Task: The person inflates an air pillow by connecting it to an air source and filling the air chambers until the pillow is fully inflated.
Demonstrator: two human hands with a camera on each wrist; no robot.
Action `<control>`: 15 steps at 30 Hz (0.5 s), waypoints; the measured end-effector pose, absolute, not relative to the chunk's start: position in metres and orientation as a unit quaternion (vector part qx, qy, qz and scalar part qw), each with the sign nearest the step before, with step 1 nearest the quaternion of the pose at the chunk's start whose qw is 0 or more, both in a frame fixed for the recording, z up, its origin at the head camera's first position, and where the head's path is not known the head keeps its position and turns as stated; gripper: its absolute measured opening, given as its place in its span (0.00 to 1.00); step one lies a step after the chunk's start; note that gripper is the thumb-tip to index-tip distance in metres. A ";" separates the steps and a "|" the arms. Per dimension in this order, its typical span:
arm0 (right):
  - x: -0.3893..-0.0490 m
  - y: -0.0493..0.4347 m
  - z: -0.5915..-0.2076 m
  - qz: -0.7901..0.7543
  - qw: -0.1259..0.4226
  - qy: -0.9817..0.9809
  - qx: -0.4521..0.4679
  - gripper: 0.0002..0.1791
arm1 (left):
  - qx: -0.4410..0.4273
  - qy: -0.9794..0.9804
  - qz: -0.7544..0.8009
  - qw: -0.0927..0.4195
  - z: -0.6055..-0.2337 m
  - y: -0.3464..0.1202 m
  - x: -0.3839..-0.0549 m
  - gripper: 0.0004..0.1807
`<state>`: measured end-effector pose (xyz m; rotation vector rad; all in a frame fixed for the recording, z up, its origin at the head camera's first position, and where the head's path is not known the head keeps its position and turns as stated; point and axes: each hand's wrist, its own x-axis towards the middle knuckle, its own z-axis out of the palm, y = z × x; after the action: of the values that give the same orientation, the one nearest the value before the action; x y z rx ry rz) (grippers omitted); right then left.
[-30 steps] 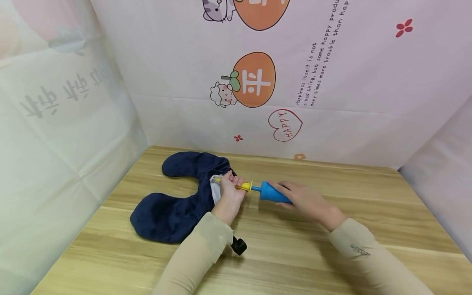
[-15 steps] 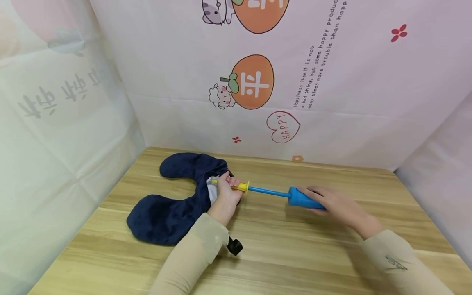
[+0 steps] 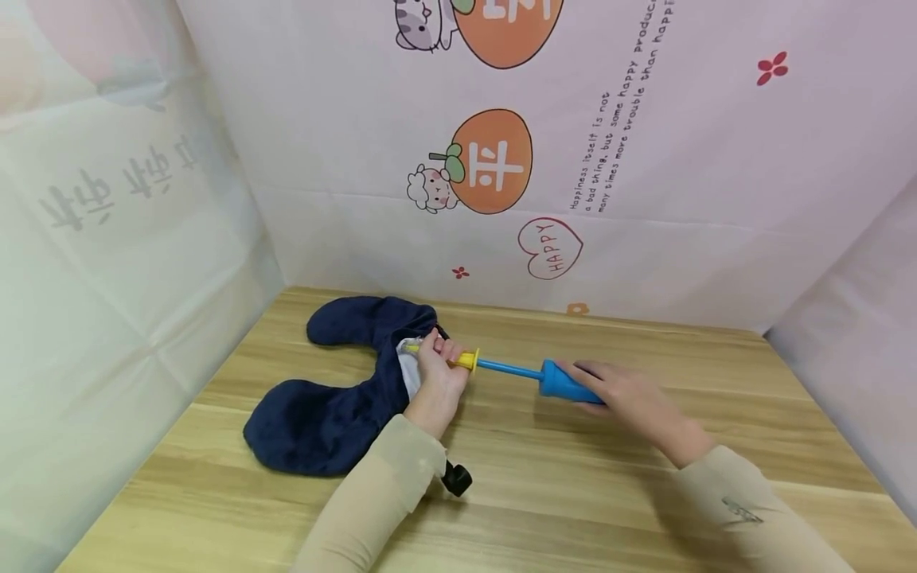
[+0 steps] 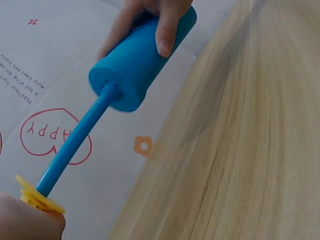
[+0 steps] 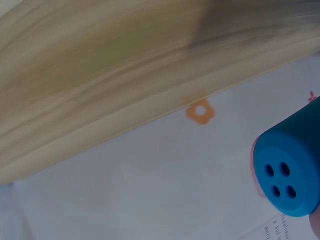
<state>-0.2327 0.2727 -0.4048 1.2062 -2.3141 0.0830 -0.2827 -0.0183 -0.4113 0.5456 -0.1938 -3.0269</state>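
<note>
A navy U-shaped neck pillow (image 3: 308, 422) lies at the left of the table, with a white part (image 3: 410, 370) showing in an opening at its curve. There my left hand (image 3: 439, 382) grips the yellow end (image 3: 467, 360) of a hand pump; a thin yellow tip reaches toward the white part, and its exact joint is too small to tell. My right hand (image 3: 630, 402) holds the pump's blue barrel (image 3: 562, 382). Between the hands a length of blue rod (image 4: 75, 140) is exposed. In the right wrist view, the barrel's end (image 5: 285, 172) shows several holes.
A black buckle or clip (image 3: 456, 479) lies on the wooden table (image 3: 573, 493) beside the left sleeve. White printed cloth (image 3: 344, 143) hangs behind the table and along both sides.
My right hand first drew the blue barrel rightward, baring the rod, then slid it a little back to the left. My left hand stays on the yellow end by the pillow.
</note>
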 end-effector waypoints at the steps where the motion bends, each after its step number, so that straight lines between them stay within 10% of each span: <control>1: -0.234 0.267 -0.407 0.031 0.265 -0.855 0.445 0.36 | 0.175 -0.064 -0.982 0.030 -0.412 -0.018 -0.282 0.27; 15: -0.241 0.192 -0.406 0.043 0.237 -0.875 0.421 0.42 | 0.163 -0.063 -0.985 0.008 -0.421 -0.010 -0.282 0.28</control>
<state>-0.2415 0.1918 -0.4064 1.1526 -2.3976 0.1180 -0.2817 -0.0101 -0.4206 0.5098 -0.1970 -3.0778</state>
